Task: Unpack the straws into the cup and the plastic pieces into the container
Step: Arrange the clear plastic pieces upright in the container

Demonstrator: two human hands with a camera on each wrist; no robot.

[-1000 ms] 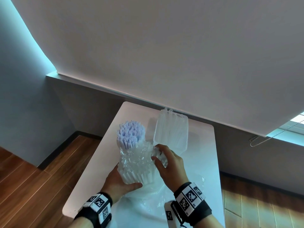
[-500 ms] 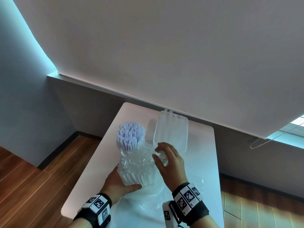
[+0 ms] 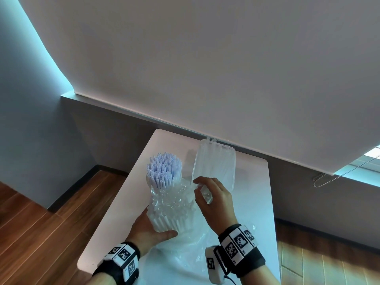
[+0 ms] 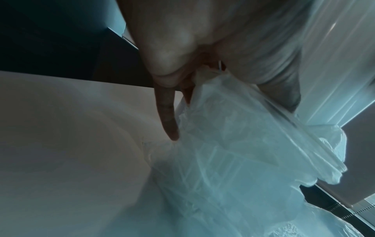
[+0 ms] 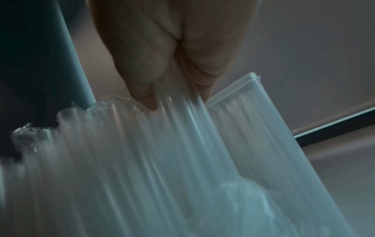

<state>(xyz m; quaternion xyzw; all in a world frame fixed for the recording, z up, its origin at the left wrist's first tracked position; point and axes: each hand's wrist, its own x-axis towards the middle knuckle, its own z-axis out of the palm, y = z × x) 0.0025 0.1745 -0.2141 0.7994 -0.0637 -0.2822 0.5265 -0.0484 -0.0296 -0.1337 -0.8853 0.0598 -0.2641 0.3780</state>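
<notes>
With lavender straws already standing in the cup, the left hand gripped the bagged clear plastic pieces on the tabletop while the right hand pinched a few beside the open container, so most remained unpacked.

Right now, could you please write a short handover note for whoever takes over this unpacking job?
Left hand: holds the bag of clear plastic pieces at its base, on the white table.
Right hand: pinches a few clear pieces at the bag's top.
Done: purple straws stand in the cup behind the bag.
Left: move the clear pieces into the open container beside the straws; the bag looks nearly full.
</notes>
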